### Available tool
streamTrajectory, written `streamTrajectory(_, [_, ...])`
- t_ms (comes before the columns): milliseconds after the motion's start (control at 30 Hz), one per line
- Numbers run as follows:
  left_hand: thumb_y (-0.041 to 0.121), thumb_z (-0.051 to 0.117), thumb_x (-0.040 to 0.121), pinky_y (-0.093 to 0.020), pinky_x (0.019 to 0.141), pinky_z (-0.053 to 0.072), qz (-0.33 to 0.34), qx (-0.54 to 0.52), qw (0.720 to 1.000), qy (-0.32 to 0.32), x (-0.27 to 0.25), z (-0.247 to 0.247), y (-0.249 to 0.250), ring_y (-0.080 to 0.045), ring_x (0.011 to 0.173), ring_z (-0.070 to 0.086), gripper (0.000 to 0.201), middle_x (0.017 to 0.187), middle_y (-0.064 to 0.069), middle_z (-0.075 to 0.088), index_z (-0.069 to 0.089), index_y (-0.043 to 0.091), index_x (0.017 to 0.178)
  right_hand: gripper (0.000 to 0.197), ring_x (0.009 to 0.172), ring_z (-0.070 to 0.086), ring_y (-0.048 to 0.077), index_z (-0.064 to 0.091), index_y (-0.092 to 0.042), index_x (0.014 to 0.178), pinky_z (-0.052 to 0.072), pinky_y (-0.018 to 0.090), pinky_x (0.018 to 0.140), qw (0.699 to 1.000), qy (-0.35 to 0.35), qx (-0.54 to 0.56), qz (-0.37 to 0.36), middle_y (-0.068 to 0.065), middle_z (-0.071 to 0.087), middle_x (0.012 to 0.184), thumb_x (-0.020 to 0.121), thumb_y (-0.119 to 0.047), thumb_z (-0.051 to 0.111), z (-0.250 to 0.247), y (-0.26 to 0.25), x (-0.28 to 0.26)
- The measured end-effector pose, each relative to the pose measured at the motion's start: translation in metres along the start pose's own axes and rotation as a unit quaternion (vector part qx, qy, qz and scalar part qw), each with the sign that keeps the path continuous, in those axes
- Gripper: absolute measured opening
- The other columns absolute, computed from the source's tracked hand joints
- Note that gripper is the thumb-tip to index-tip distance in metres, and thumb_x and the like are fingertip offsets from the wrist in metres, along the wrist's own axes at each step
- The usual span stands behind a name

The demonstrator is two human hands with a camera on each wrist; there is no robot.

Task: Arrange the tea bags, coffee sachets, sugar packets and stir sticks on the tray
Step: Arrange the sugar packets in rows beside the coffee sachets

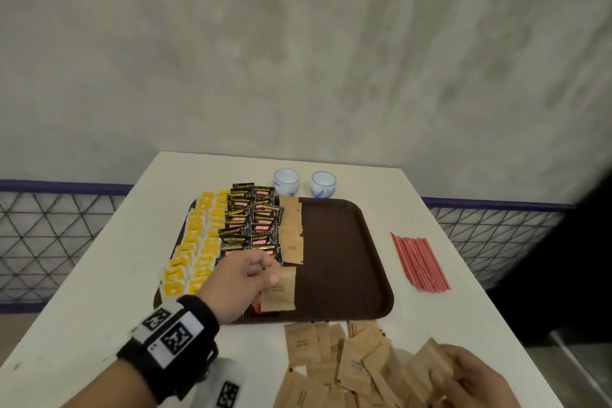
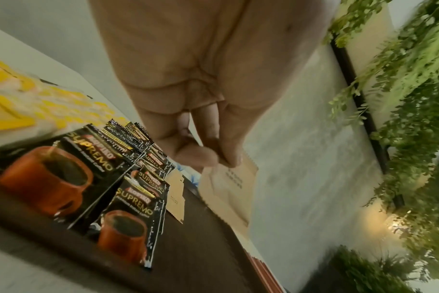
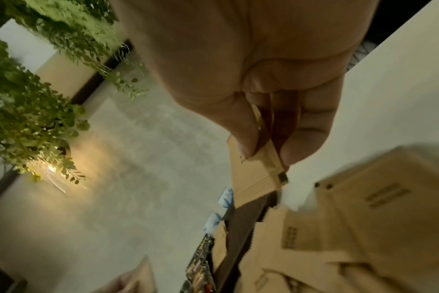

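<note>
here the left hand pinches one brown sugar packet between thumb and fingers, low over the near edge of the brown tray, just behind it the sugar row already laid. the right hand pinches another sugar packet over the loose sugar pile in front of the tray. on the tray, coffee sachets lie left of the sugar row, yellow tea bags at its left edge. red stir sticks lie right of the tray, two cups behind it.
</note>
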State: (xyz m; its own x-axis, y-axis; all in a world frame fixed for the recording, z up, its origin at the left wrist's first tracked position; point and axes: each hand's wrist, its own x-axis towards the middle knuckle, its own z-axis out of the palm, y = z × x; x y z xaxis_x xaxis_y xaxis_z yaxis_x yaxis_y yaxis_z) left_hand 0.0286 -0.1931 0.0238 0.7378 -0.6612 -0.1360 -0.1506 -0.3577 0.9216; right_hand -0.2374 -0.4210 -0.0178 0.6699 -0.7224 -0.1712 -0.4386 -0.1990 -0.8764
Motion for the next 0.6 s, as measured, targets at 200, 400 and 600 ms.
streamTrajectory(200, [0.0, 0.063, 0.085, -0.013, 0.052, 0.05, -0.003, 0.082, 0.997, -0.001, 0.064, 0.01, 0.012, -0.01, 0.063, 0.06, 0.019, 0.087, -0.007, 0.062, 0.064, 0.019, 0.083, 0.023, 0.093, 0.064, 0.039, 0.065, -0.004, 0.091, 0.051, 0.012, 0.063, 0.995, -0.016, 0.098, 0.007, 0.022, 0.07, 0.089, 0.08, 0.016, 0.062, 0.016, -0.019, 0.028])
streamTrajectory(400, [-0.005, 0.056, 0.087, -0.013, 0.053, 0.052, -0.03, 0.11, 0.993, -0.038, 0.107, 0.02, 0.014, -0.011, 0.069, 0.061, 0.033, 0.096, -0.002, 0.052, 0.065, 0.023, 0.103, 0.055, 0.048, 0.063, 0.018, 0.056, 0.001, 0.108, 0.05, 0.018, 0.051, 0.977, -0.103, 0.183, 0.048, 0.016, 0.064, 0.058, 0.062, -0.005, 0.086, 0.014, -0.04, 0.047])
streamTrajectory(600, [0.0, 0.056, 0.088, -0.023, 0.067, 0.058, -0.029, 0.174, 0.98, -0.094, 0.117, 0.023, 0.016, -0.012, 0.087, 0.064, 0.036, 0.104, 0.002, 0.054, 0.06, 0.028, 0.11, 0.101, 0.054, 0.058, 0.021, 0.054, -0.015, 0.108, 0.044, 0.032, 0.065, 0.981, -0.111, 0.155, 0.019, 0.011, 0.064, 0.062, 0.024, -0.057, 0.091, 0.029, -0.051, 0.063])
